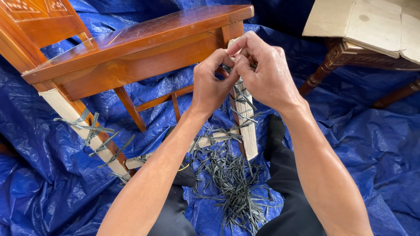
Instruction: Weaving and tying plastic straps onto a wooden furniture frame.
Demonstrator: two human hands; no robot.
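The chair (131,48) stands on a blue tarp (52,175), which covers the floor and catches offcuts. Its front legs carry pale padding strips bound on with dark ties; the padding shields the polished wood, and the ties keep it from slipping.

Both hands work at the top of the right leg wrap (247,131), just under the seat corner. The left hand (213,83) has thumb and fingertips pinched together on a dark tie (227,69) at the wrap's upper end. The right hand (262,70) is closed over the top of the padding, fingers curled around it, pressing it to the leg so the tie can be drawn tight. Whether it also grips the tie end cannot be told; the fingers hide it.

Loose tie ends stick out down the wrap, uncut. The left leg wrap (83,131) shows the same pattern of ties.

A heap of spare ties (236,183) lies on the tarp between the person's dark-trousered legs, within reach of either hand. A cardboard-covered piece of furniture (367,26) stands well apart at upper right.
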